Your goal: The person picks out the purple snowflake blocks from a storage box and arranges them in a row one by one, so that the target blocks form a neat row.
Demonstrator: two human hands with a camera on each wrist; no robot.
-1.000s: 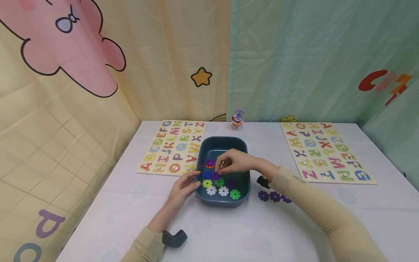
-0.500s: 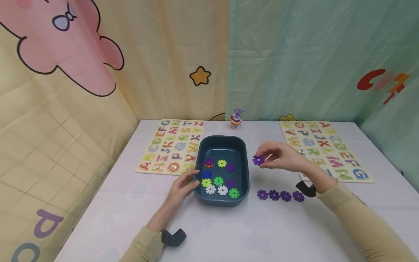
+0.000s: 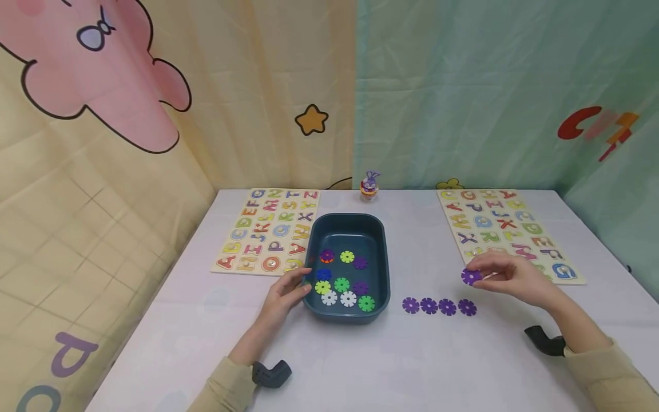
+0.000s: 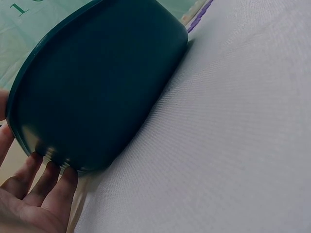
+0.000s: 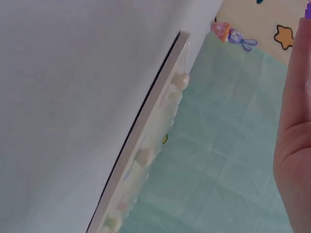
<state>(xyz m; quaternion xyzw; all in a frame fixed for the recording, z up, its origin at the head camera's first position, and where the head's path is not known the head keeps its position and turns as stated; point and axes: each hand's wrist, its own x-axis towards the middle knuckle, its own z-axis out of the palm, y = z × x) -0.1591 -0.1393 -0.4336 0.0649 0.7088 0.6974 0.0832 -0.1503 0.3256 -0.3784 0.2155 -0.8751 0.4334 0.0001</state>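
Observation:
My right hand (image 3: 515,279) pinches a purple snowflake disc (image 3: 471,277) between thumb and fingers, held up over the right side of the table. Below and to its left, several purple snowflake discs (image 3: 429,306) lie in a row on the cloth. My left hand (image 3: 282,294) holds the left side of the dark blue bin (image 3: 378,240); in the left wrist view, bent fingers (image 4: 62,191) press its outer wall. Inside the bin lie loose discs in yellow, green, white (image 3: 348,298), blue and purple, and one purple disc overlaps an orange-red one (image 3: 326,256).
Alphabet puzzle boards stand at the left (image 3: 265,232) and at the right (image 3: 515,234), the right one partly behind my right hand. A small purple rabbit toy (image 3: 369,186) is at the table's back edge, before the curtain (image 3: 437,103).
My right hand has come out of the bin with a purple disc and carried it to the right, past the row. My left hand has stayed at the bin.

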